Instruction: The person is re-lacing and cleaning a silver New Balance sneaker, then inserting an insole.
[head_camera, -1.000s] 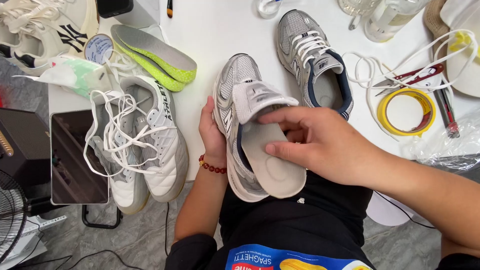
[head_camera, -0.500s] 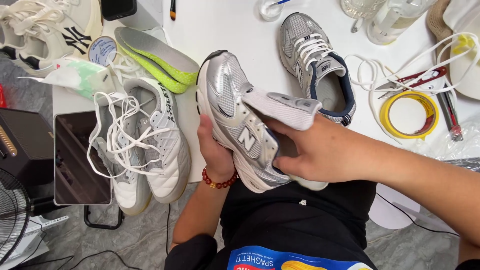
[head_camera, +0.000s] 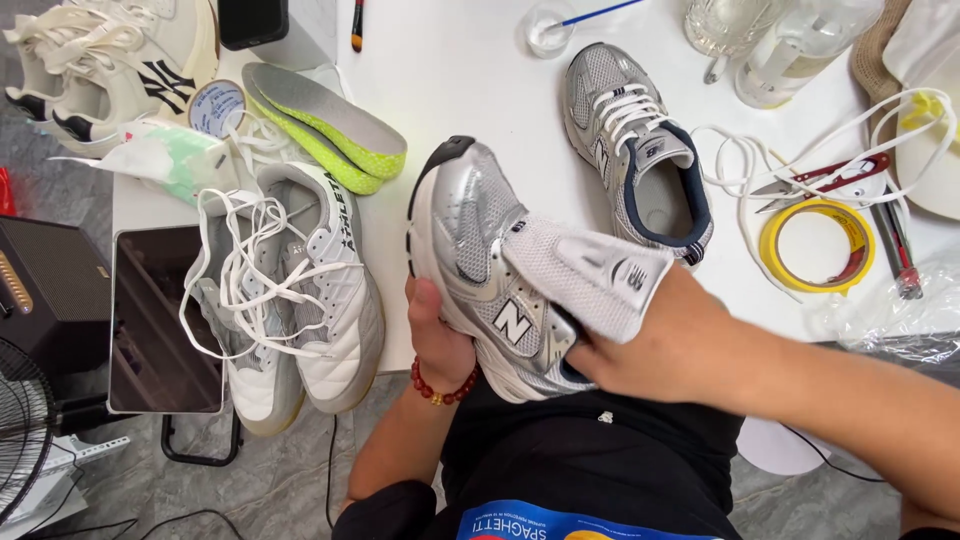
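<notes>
1. Left hand (head_camera: 437, 335) cups the silver shoe (head_camera: 480, 260) from below at its side, thumb up along the sole edge; closed grip on it. Red bead bracelet (head_camera: 445, 388) on that wrist.
2. Right hand (head_camera: 665, 350) is at the shoe's opening, fingers tucked inside under the pulled-out tongue (head_camera: 585, 275); fingertips hidden, so cannot tell what they grip inside, but the hand holds the shoe at the collar.
3. Silver shoe is held up over the person's lap, just off the white table (head_camera: 460, 90) edge, toe pointing away, tilted onto its side.
4. Matching second shoe (head_camera: 640, 150) stands upright on the table just beyond, laced, near the held one but apart.
5. White laces (head_camera: 740, 160) lie loose to its right, reaching the yellow tape roll (head_camera: 817, 245) and red scissors (head_camera: 830, 175).
6. Green insoles (head_camera: 325, 125) stacked on the table to the left, beyond the white sneakers (head_camera: 290, 300), which sit at the table's edge with loose laces.
7. Dark tablet (head_camera: 160, 320) lies left of the sneakers.
8. Cream shoes (head_camera: 110, 60) in the far-left corner.
9. Small cup (head_camera: 548, 28) with a blue-handled brush, plus glass bottles (head_camera: 790, 40), at the far edge.
</notes>
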